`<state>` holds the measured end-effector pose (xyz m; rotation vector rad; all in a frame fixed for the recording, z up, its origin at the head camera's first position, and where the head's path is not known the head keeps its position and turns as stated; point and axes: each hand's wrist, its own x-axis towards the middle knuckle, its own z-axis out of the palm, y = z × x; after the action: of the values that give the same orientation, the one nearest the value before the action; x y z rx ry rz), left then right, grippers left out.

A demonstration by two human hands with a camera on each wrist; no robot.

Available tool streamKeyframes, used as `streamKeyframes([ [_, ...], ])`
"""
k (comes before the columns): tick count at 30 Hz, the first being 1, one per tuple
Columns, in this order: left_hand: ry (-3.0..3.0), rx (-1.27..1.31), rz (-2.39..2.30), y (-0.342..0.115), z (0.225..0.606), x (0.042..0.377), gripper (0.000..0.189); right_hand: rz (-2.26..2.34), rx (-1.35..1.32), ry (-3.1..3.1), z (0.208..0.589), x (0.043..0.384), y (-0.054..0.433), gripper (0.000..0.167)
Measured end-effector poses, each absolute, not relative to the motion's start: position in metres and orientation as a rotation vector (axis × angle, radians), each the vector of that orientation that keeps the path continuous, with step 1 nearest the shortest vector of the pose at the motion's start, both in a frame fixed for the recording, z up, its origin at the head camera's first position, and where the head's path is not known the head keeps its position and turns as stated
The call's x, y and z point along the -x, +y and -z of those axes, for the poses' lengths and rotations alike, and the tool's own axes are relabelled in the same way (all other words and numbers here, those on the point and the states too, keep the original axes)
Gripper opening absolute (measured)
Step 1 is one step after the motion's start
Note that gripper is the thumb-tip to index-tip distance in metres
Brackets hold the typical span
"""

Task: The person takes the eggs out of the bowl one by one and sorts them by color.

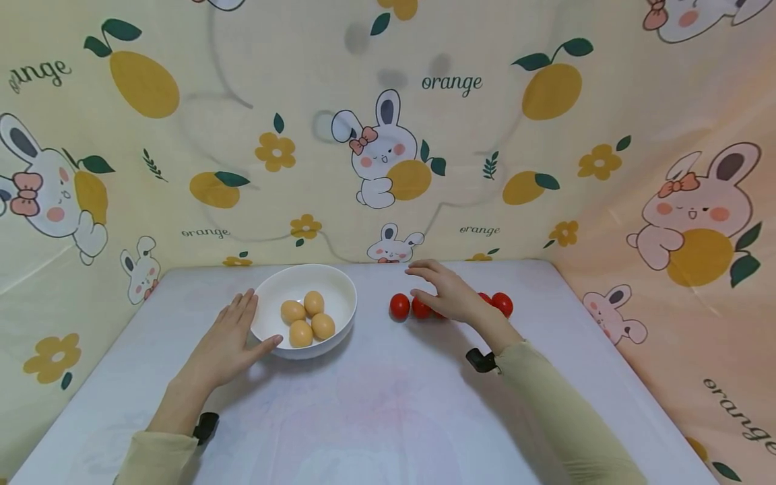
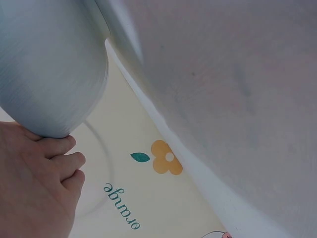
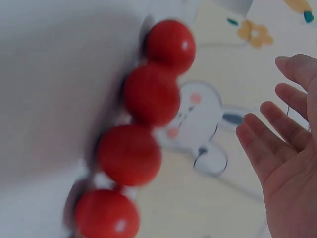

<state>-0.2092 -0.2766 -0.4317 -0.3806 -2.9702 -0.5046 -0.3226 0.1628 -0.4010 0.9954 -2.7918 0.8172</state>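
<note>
A white bowl (image 1: 345, 337) stands at the left back of the table, with several tan eggs (image 1: 301, 333) inside it. My left hand (image 1: 221, 350) rests against the bowl's left side, fingers straight along the outside and thumb at the near rim. From the left wrist view, the bowl's outer wall (image 2: 49, 64) shows above the fingertips. My right hand (image 1: 451, 293) hovers over a row of small red tomatoes (image 1: 399, 306), fingers spread and relaxed, holding nothing. In the right wrist view several tomatoes (image 3: 130, 154) line up beside the open palm; in the head view, the hand hides part of the row.
The white table (image 1: 339, 417) ends at a back edge just behind the bowl and tomatoes. A cream cloth (image 1: 303, 81) printed with rabbits and oranges hangs behind and at both sides. Black straps with cameras (image 1: 481, 360) sit at the wrists.
</note>
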Motion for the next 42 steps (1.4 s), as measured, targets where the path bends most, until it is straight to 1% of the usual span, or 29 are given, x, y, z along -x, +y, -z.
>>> streamKeyframes([
  [11,-2.97,0.368,0.46,-0.276,0.431,0.209,0.107,-0.761,-1.179,-2.768,0.389,0.323,0.1,0.048],
  [21,-2.973,0.368,0.479,-0.276,0.431,0.207,0.107,-0.718,-1.3,-2.75,0.389,0.328,0.053,0.045],
  [33,-2.997,0.341,0.451,-0.275,0.43,0.21,0.108,-0.661,-1.43,-2.763,0.394,0.334,0.01,0.047],
  [42,-3.001,0.329,0.461,-0.272,0.429,0.209,0.108,-0.585,-1.467,-2.83,0.401,0.34,-0.013,0.042],
])
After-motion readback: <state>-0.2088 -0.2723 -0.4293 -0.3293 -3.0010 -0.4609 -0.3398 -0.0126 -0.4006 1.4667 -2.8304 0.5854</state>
